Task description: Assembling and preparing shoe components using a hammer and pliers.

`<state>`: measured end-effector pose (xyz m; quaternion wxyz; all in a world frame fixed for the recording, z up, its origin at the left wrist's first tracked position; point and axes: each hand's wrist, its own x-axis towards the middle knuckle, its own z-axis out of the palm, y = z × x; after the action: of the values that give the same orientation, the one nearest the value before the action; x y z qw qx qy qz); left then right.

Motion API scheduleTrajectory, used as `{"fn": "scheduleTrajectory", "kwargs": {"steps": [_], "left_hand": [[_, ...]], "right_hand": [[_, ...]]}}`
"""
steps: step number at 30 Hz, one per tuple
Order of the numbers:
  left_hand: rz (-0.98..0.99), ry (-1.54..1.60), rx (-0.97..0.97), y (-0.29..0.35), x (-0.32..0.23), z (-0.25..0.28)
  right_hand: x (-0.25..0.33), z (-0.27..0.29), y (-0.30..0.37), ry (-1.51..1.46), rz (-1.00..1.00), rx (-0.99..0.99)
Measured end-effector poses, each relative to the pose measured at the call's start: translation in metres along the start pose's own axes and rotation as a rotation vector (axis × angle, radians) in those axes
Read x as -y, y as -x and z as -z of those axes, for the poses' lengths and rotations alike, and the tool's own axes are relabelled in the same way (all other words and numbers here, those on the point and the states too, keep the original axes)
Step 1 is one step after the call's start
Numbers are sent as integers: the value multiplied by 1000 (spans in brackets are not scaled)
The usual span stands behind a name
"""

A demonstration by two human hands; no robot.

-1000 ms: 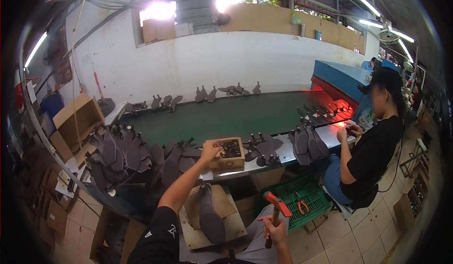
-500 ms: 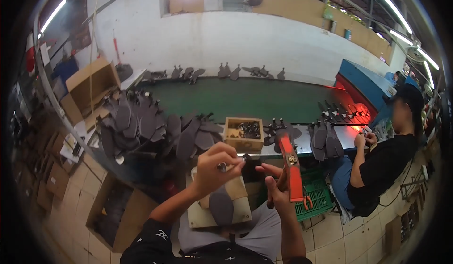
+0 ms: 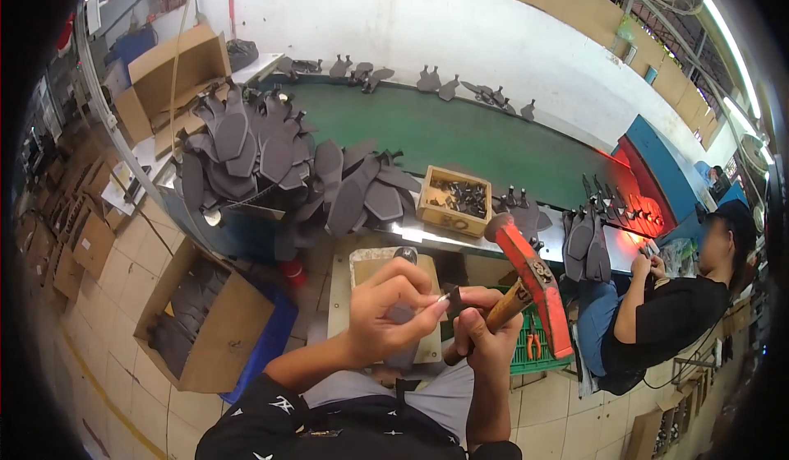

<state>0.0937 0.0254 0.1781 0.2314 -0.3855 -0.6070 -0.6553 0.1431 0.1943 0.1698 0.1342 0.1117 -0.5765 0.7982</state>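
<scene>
1. Pinching a small dark part (image 3: 451, 297) btwn thumb & index: L hand (image 3: 396, 308), other fingers loosely curled. Part sits btwn the two hands, above the lap, its pale tip toward the L fingertips.
2. R hand (image 3: 491, 328) closed round the wooden handle of a hammer (image 3: 535, 286); red head tilts up & out to the R. R index is right by the part; can't tell if it grips it too.
3. Below the hands: pale block (image 3: 340, 304) w/ a dark grey insole (image 3: 401, 356) lying on it, partly hidden by L hand.
4. Just beyond, on the metal-edged desk (image 3: 415, 234): open wooden box (image 3: 452, 221) w/ small dark pcs inside. Insole pile (image 3: 246, 143) to far L; more insoles (image 3: 585, 245) R of box.
5. Far side: green belt (image 3: 370, 123), running R to a blue machine (image 3: 645, 143) w/ red glow.
6. Near R: green crate (image 3: 519, 368), orange-handled pliers (image 3: 534, 343) in it; co-worker (image 3: 657, 320) seated beyond, both hands up near the desk edge.
7. Near L, on floor: open carton (image 3: 226, 328) w/ grey pcs, blue bin (image 3: 267, 341) beside it.
</scene>
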Motion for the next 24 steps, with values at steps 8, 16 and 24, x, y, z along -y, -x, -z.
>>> {"fn": "scheduleTrajectory", "kwargs": {"steps": [8,16,24], "left_hand": [[120,-146,40,12,17,-11],[313,-675,40,50,154,38],[379,-615,191,62,176,28]], "right_hand": [[-6,11,-18,132,-102,-32],[-75,37,-55,287,-243,-31],[-120,42,-86,458,-334,88]]}}
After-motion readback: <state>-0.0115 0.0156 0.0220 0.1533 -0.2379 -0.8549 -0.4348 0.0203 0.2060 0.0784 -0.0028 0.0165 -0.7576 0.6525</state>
